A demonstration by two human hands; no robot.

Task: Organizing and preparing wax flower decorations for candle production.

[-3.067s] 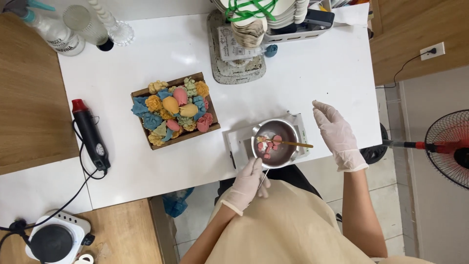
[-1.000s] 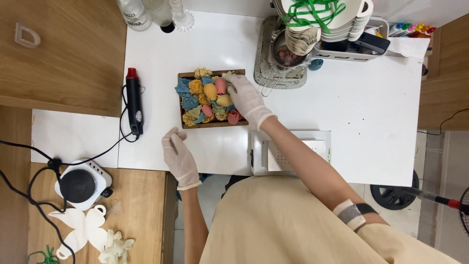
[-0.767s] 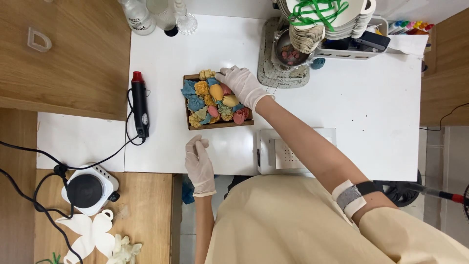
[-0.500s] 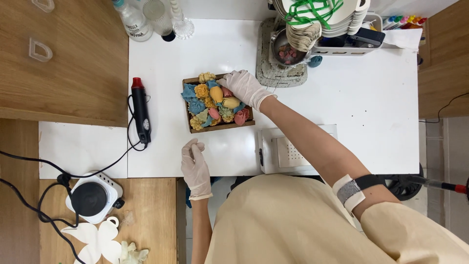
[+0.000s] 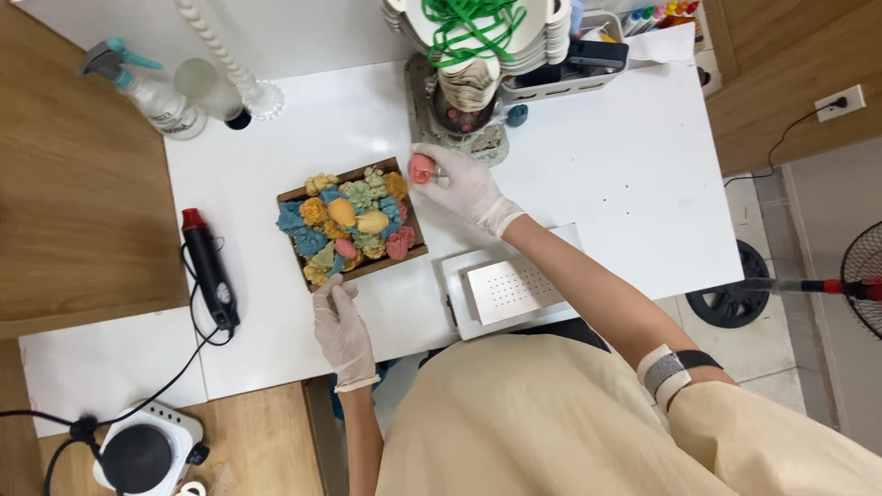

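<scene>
Right hand now lifted off the tray of coloured flowers, grip pinched on a small pink flower where half a second ago it pressed flat among the pieces. Pink flower held at two o'clock from the tray, just past its upper right corner, above the white surface. Left hand at six o'clock of the tray, fingertips touching its near edge, grip loosely curled around nothing, hardly moved. Likely meaning: one piece picked out of the arrangement, tray steadied meanwhile. Metal scale at four o'clock, bare. Heat gun at nine o'clock, untouched.
</scene>
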